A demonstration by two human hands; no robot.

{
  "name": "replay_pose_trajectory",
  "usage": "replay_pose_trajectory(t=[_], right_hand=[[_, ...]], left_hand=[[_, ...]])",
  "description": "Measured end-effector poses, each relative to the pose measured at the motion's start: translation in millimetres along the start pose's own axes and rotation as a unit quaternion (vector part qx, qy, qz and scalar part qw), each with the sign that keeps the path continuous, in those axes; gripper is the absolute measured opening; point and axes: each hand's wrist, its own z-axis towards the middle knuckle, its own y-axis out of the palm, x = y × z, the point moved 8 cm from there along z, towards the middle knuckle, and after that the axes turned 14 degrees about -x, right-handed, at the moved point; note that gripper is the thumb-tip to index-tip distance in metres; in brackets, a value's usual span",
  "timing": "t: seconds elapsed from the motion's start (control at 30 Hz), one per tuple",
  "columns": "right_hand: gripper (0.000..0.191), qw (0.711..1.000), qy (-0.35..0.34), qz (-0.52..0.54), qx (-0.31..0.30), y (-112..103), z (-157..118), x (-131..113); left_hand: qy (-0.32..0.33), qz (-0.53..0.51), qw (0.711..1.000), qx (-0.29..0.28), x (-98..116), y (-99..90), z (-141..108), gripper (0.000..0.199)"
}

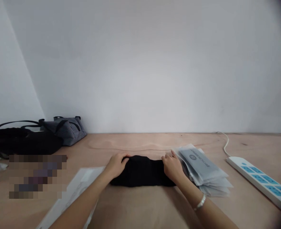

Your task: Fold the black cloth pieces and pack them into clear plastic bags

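A black cloth item (144, 171) lies spread sideways on the wooden table (135, 206), in the middle of the view. Its left end is pinched in my left hand (116, 165), with the thumb and fingers closed on the top edge. On the right end my right hand (172, 165), wearing a bracelet at the wrist, has its fingers curled on the cloth. Flat under my left forearm is a clear plastic bag (83, 178). Beside my right hand is a stack of frosted packets (200, 163), the top one printed with dark lettering.
A white power strip (262, 181) with blue sockets lies at the right, its cable running to the wall. At the back left are a black bag (23, 141) and a striped bag (70, 130). A blurred, pixelated patch covers something at the left.
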Motion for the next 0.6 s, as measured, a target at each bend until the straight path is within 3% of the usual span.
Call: replay_pose_trajectory(t=[0.1,0.17,0.27,0.33,0.4,0.47,0.53,0.6], right_hand=[[0.027,0.999,-0.054,0.005,-0.006,-13,-42,-6],[0.027,0.995,-0.091,0.019,-0.041,-13,-73,-7],[0.026,0.981,-0.133,0.077,-0.121,-5,-109,-6],[0.023,0.964,-0.142,0.134,-0.178,2,-119,-5],[0.022,0.955,-0.143,0.184,-0.185,2,-116,-8],[0.019,0.96,-0.128,0.209,-0.132,-3,-102,-14],[0.031,0.971,-0.097,0.21,-0.066,-4,-85,-21],[0.051,0.977,-0.073,0.196,-0.05,8,-70,-33]], left_hand=[[0.073,-0.098,0.989,-0.085,8,-8.1,-34,0.021],[0.094,-0.16,0.97,-0.159,11,-6.3,-59,0.019],[0.112,-0.148,0.947,-0.262,18,3.7,-90,0.017],[0.136,-0.119,0.938,-0.294,27,10.4,-102,0.015],[0.151,-0.104,0.947,-0.265,37,13.8,-103,0.016],[0.133,-0.083,0.97,-0.185,43,17.6,-95,0.021],[0.081,-0.036,0.989,-0.117,44,30.7,-85,0.033],[0.023,0.027,0.993,-0.114,40,55.9,-76,0.045]])
